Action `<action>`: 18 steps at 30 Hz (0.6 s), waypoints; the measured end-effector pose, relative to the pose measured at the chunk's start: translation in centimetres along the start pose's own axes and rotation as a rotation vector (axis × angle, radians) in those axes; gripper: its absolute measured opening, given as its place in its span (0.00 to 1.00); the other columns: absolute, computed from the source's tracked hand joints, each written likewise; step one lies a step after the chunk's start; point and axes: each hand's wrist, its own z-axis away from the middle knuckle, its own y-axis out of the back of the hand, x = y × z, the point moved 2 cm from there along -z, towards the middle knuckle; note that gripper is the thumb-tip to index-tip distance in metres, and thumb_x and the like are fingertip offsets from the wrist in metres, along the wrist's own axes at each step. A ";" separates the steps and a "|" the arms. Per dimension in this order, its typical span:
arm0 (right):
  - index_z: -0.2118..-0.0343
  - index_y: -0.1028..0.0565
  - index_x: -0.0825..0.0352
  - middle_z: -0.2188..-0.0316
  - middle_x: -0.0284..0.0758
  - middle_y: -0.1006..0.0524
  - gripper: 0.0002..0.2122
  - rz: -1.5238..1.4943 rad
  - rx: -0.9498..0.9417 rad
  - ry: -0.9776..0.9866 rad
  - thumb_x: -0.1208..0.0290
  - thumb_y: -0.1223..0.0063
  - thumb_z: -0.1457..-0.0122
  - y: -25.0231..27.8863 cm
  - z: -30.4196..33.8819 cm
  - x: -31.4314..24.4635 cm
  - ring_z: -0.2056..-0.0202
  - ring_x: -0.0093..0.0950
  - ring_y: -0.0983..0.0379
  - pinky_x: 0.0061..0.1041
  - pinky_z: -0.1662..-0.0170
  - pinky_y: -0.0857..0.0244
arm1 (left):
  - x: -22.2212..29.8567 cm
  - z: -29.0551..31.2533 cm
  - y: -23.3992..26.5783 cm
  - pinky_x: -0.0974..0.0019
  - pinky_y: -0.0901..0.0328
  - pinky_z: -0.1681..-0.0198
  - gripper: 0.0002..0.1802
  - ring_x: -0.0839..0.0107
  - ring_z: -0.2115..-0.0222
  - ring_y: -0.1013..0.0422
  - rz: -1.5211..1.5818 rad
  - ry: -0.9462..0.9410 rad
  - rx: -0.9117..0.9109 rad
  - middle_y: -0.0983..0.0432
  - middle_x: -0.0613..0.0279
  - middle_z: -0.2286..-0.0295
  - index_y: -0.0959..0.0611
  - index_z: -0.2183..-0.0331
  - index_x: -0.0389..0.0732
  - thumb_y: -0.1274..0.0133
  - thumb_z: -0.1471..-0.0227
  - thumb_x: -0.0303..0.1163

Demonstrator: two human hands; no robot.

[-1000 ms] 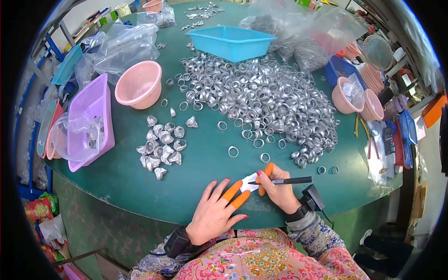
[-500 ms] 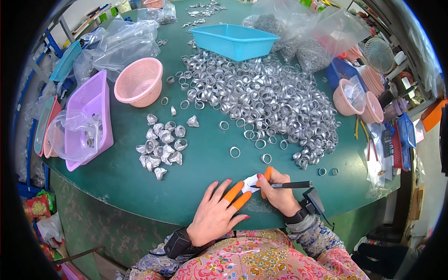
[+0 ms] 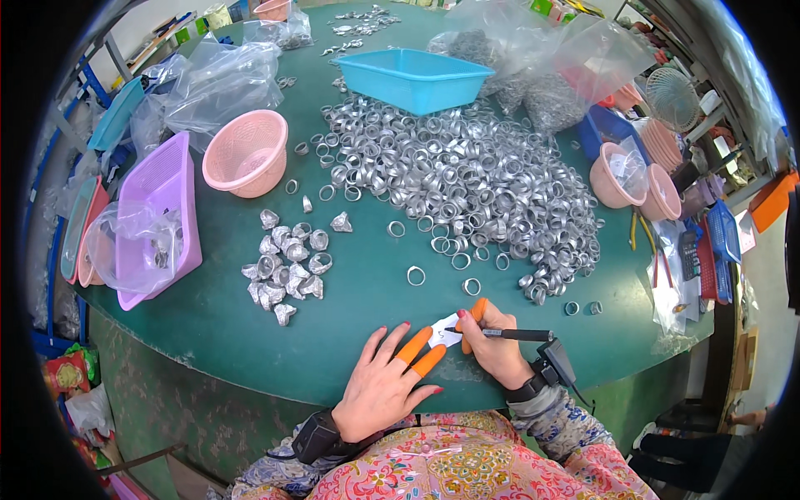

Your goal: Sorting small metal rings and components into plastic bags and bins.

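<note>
Head camera view is taken up mostly by a dark green table (image 3: 367, 292), at whose near edge a slip of white paper (image 3: 437, 338) is held down between two hands. The left hand (image 3: 373, 385) is laid flat with its fingers spread wide, and the edge of the slip is touched by its two fingers sheathed in orange finger cots (image 3: 414, 343). By the right hand (image 3: 497, 346), closed in a narrow writing grip, a black marker pen (image 3: 529, 335) is held, its point set on the slip. A short handwritten mark in dark ink is borne by the paper; pale print on the pen's barrel is too small to be read. A black device (image 3: 316, 435) is strapped to the left wrist, and another is worn on the right.

Just beyond the right hand, a single silver ring (image 3: 465, 287) is seen, and farther back a broad heap of silver rings (image 3: 483, 179) is spread. Behind the heap a light-blue plastic basket (image 3: 417, 83) is placed. To the left, chunky silver castings (image 3: 294, 252) are clustered, with a round pink basket (image 3: 246, 158) set behind them and a lilac rectangular basket (image 3: 190, 225) tilted beside it. Near the table's right edge, yellow-handled pliers (image 3: 632, 233) are laid near a dark calculator (image 3: 691, 257), whose markings cannot be made out
</note>
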 end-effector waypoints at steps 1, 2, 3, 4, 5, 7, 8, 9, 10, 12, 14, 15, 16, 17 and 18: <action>0.76 0.31 0.69 0.84 0.34 0.24 0.11 0.022 0.006 0.016 0.71 0.45 0.41 0.0 0.0 0.0 0.85 0.16 0.32 0.19 0.82 0.42 | 0.0 0.0 0.0 0.45 0.51 0.40 0.29 0.52 0.44 0.43 -0.001 0.002 -0.002 0.34 0.60 0.48 0.24 0.49 0.49 0.42 0.52 0.48; 0.76 0.31 0.69 0.84 0.34 0.24 0.11 0.022 0.007 0.016 0.71 0.45 0.41 0.0 0.0 0.0 0.85 0.16 0.32 0.19 0.82 0.42 | 0.0 0.0 0.0 0.45 0.51 0.40 0.29 0.52 0.44 0.43 -0.002 0.001 -0.002 0.34 0.60 0.48 0.24 0.49 0.49 0.42 0.52 0.48; 0.76 0.31 0.69 0.84 0.35 0.24 0.11 0.024 -0.006 0.000 0.71 0.45 0.41 0.0 0.0 0.0 0.85 0.16 0.32 0.19 0.83 0.42 | 0.0 0.0 0.0 0.45 0.51 0.40 0.29 0.52 0.44 0.43 -0.005 0.001 -0.004 0.34 0.59 0.47 0.25 0.49 0.49 0.42 0.52 0.47; 0.76 0.32 0.69 0.84 0.35 0.24 0.11 0.026 -0.019 -0.015 0.70 0.45 0.40 0.0 -0.1 0.0 0.85 0.16 0.32 0.19 0.83 0.42 | 0.0 0.0 0.0 0.45 0.51 0.40 0.29 0.52 0.44 0.43 -0.010 0.000 -0.007 0.34 0.59 0.47 0.25 0.49 0.50 0.42 0.52 0.47; 0.76 0.32 0.69 0.84 0.35 0.24 0.11 0.026 -0.018 -0.015 0.70 0.45 0.40 0.0 0.0 0.0 0.85 0.16 0.32 0.19 0.83 0.42 | 0.0 0.0 0.0 0.45 0.51 0.40 0.29 0.52 0.44 0.43 -0.010 -0.002 -0.007 0.34 0.59 0.47 0.25 0.49 0.50 0.42 0.52 0.47; 0.76 0.31 0.69 0.84 0.35 0.24 0.11 0.085 0.023 0.059 0.70 0.45 0.40 0.1 0.0 0.0 0.85 0.16 0.32 0.19 0.83 0.42 | 0.1 -0.1 0.0 0.45 0.51 0.40 0.29 0.52 0.44 0.43 -0.009 -0.004 -0.008 0.34 0.59 0.47 0.25 0.49 0.50 0.42 0.52 0.47; 0.76 0.31 0.69 0.84 0.35 0.24 0.11 0.085 0.024 0.059 0.70 0.45 0.40 0.2 0.0 -0.2 0.85 0.16 0.32 0.19 0.83 0.42 | 0.1 -0.1 -0.1 0.45 0.51 0.40 0.29 0.52 0.44 0.43 -0.010 -0.005 -0.008 0.34 0.59 0.47 0.25 0.49 0.50 0.42 0.52 0.47; 0.76 0.30 0.69 0.84 0.34 0.24 0.10 0.059 -0.007 0.004 0.70 0.46 0.40 0.3 0.0 -0.3 0.85 0.15 0.32 0.19 0.83 0.42 | 0.1 -0.2 -0.1 0.46 0.51 0.40 0.29 0.52 0.44 0.43 -0.007 -0.005 -0.006 0.34 0.60 0.47 0.25 0.48 0.50 0.43 0.52 0.47; 0.75 0.30 0.69 0.85 0.32 0.25 0.10 0.034 -0.038 -0.051 0.71 0.46 0.40 0.3 0.0 -0.4 0.85 0.15 0.33 0.19 0.83 0.43 | 0.1 -0.2 -0.2 0.46 0.51 0.40 0.29 0.52 0.44 0.43 -0.003 -0.006 -0.005 0.34 0.60 0.47 0.25 0.48 0.50 0.43 0.52 0.48; 0.75 0.29 0.69 0.84 0.31 0.25 0.09 -0.055 0.046 -0.082 0.72 0.46 0.40 0.4 0.1 0.6 0.83 0.14 0.32 0.18 0.82 0.42 | 0.1 -0.3 -0.2 0.46 0.51 0.40 0.29 0.52 0.44 0.43 -0.009 -0.009 -0.007 0.34 0.60 0.47 0.25 0.48 0.50 0.43 0.52 0.47; 0.74 0.29 0.69 0.84 0.30 0.25 0.08 -0.149 0.116 -0.097 0.73 0.46 0.40 0.4 0.0 0.6 0.82 0.14 0.31 0.17 0.80 0.41 | 0.0 -0.1 -0.1 0.46 0.51 0.40 0.29 0.52 0.44 0.43 -0.027 -0.001 0.002 0.34 0.60 0.47 0.25 0.48 0.50 0.43 0.52 0.47; 0.73 0.28 0.69 0.82 0.30 0.25 0.06 -0.258 0.191 -0.053 0.74 0.46 0.41 0.9 0.0 0.1 0.80 0.14 0.31 0.16 0.78 0.41 | 0.0 0.1 -0.1 0.46 0.51 0.40 0.30 0.52 0.44 0.43 -0.027 -0.006 -0.002 0.34 0.60 0.47 0.26 0.47 0.50 0.43 0.52 0.48; 0.72 0.27 0.69 0.80 0.29 0.24 0.05 -0.370 0.260 -0.009 0.76 0.46 0.41 1.5 0.0 -0.3 0.79 0.14 0.30 0.16 0.76 0.40 | -0.1 0.3 0.0 0.46 0.51 0.40 0.30 0.52 0.44 0.43 -0.030 -0.007 -0.005 0.35 0.60 0.46 0.26 0.47 0.50 0.43 0.51 0.48; 0.69 0.26 0.70 0.75 0.31 0.23 0.02 -0.254 0.219 0.029 0.77 0.46 0.42 2.5 -0.3 -0.6 0.77 0.15 0.29 0.15 0.73 0.38 | -0.3 0.5 0.1 0.46 0.51 0.40 0.30 0.52 0.44 0.43 -0.047 0.009 0.001 0.35 0.60 0.46 0.26 0.47 0.50 0.43 0.51 0.48; 0.66 0.24 0.69 0.75 0.32 0.23 0.04 -0.069 0.210 0.080 0.78 0.45 0.44 3.9 -0.4 -0.6 0.75 0.16 0.29 0.17 0.71 0.37 | -0.2 0.6 0.1 0.46 0.51 0.40 0.30 0.52 0.44 0.43 -0.017 0.015 -0.006 0.36 0.59 0.46 0.27 0.47 0.50 0.44 0.51 0.48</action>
